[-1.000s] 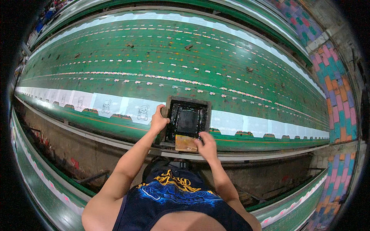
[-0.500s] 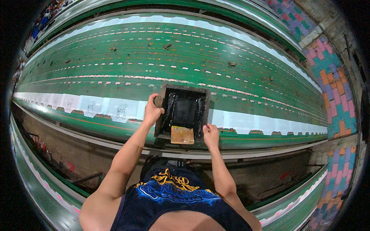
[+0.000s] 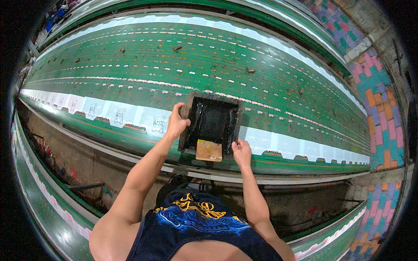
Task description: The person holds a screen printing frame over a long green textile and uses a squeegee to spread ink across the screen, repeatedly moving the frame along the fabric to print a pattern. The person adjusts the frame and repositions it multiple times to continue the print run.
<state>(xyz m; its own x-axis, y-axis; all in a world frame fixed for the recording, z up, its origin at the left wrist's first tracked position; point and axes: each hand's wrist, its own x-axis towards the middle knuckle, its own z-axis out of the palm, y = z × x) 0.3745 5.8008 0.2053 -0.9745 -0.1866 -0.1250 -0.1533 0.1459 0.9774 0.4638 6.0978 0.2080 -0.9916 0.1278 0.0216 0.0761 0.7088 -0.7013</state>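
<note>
Both my hands hold a dark-framed printing screen [image 3: 211, 122] over the near strip of white fabric pieces. Black ink coats its inside. My left hand [image 3: 178, 122] is closed on the left side bar, near the upper corner. With bent fingers, my right hand [image 3: 242, 155] grips the right side bar, close to the lower corner. A yellowish squeegee block [image 3: 209, 151] leans at the screen's near end, touched by neither hand. Left of the screen, white pieces [image 3: 138, 116] carry black-outlined bear drawings [image 3: 158, 125]; those to the right [image 3: 283, 141] look blank. The fabric under the screen is hidden.
The long green table [image 3: 152, 56] bears rows of small pale marks and a few bits of debris [image 3: 176, 48]. Another white strip [image 3: 183, 19] runs along its far edge. Further green tables [image 3: 56, 213] stand behind me, and colored paving [image 3: 379, 104] lies to the right.
The screen has moved right along the strip, held in both hands. One more bear drawing now shows just left of it. The squeegee block has travelled with the screen.
</note>
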